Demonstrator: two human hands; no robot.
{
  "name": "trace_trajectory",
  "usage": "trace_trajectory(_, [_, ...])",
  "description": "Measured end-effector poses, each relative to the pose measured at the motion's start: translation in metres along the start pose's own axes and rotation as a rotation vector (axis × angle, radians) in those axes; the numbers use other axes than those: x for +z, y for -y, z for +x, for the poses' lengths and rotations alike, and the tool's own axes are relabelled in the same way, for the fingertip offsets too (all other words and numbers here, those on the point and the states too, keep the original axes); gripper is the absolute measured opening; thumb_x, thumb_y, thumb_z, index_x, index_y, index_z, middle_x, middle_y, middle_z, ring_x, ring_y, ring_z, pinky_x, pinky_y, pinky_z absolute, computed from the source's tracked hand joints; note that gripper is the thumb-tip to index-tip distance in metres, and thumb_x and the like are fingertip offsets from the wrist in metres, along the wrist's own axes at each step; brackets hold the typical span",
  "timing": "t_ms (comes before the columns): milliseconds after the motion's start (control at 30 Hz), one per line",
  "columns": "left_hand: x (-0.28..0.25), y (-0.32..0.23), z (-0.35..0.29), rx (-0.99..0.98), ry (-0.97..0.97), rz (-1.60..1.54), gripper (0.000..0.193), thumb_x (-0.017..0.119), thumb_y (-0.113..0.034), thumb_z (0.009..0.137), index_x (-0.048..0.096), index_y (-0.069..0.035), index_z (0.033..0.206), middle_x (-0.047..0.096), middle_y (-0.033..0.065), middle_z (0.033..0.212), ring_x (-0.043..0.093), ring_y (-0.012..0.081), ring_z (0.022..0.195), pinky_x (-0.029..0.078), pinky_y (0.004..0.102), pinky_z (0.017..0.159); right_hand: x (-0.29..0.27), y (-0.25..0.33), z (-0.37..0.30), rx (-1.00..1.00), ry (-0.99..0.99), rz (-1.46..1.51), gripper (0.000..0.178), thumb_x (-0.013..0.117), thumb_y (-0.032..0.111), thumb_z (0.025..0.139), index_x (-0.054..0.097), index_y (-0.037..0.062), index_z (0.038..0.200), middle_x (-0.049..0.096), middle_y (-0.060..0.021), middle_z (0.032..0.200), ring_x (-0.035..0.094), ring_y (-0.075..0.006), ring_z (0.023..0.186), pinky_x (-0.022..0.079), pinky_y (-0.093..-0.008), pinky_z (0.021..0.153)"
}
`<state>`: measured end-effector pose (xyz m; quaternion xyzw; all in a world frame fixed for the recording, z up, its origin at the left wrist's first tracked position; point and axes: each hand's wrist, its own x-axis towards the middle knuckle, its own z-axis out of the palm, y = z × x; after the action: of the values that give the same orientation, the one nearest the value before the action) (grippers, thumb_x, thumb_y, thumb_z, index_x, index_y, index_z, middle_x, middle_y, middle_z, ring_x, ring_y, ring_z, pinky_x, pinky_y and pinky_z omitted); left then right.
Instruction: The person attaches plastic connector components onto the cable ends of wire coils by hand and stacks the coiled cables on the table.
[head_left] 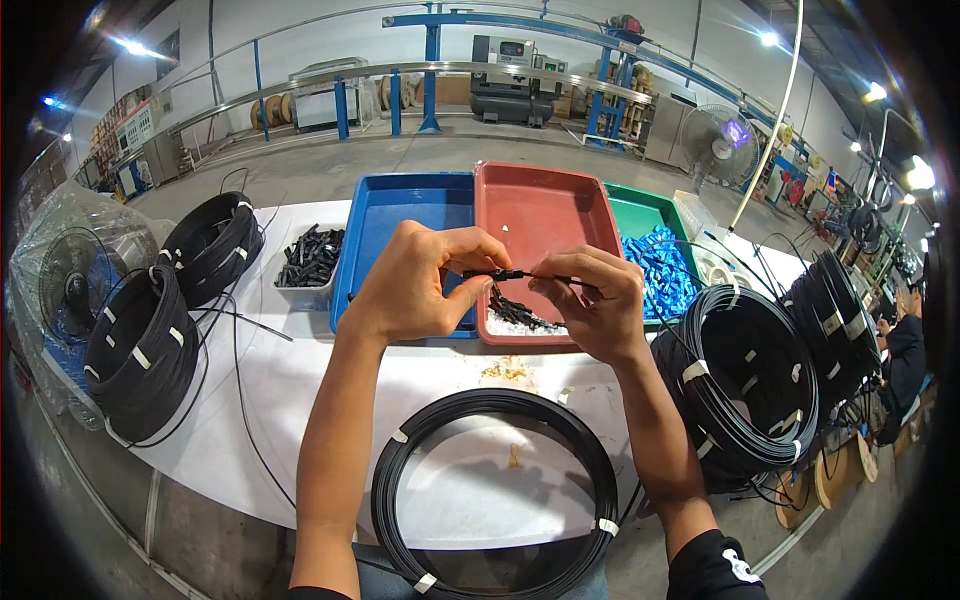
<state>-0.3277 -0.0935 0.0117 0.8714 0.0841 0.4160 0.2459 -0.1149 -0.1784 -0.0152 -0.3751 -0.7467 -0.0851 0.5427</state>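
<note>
Over the red tray (550,215), my left hand (410,285) pinches a small black connector (497,274) between thumb and forefinger. My right hand (600,305) is closed on a thin black cable (572,282), whose end meets the connector between the two hands. How far the cable goes in, I cannot tell. Below them, black connector parts (515,312) and small white pieces (515,328) lie at the tray's near end. A taped coil of black cable (385,470) rests between my forearms at the table's near edge.
A blue tray (415,192) stands left of the red one, beside a white bin (305,298) of black parts. Right, a green tray (640,205) holds blue connectors (655,270). Stacked cable coils (140,340) flank the left side, more coils (740,380) the right. A fan (718,145) stands behind.
</note>
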Motion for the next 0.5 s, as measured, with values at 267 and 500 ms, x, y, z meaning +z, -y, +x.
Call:
trace_trajectory(267, [0.012,0.001,0.003,0.083,-0.059,0.075,0.023,0.075,0.002,0.075,0.073,-0.003,0.097,0.076,0.0101,0.087,0.073,0.0159,0.078,0.052,0.0267,0.064,0.002,0.003,0.0,0.047,-0.038,0.034,0.015,0.077,-0.005,0.079,0.072,0.0017,0.091,0.068,-0.0039,0.08,0.057,-0.006,0.064,0.041,-0.0208,0.053])
trace_trajectory(500, [0.015,0.003,0.004,0.178,-0.197,0.179,0.019,0.083,-0.005,0.073,0.078,-0.01,0.09,0.077,0.0027,0.085,0.069,0.0112,0.066,0.047,0.0237,0.053,-0.004,0.011,0.002,0.197,0.027,0.098,0.013,0.072,-0.006,0.082,0.071,0.0013,0.092,0.065,-0.003,0.084,0.055,-0.0044,0.067,0.04,-0.0201,0.055])
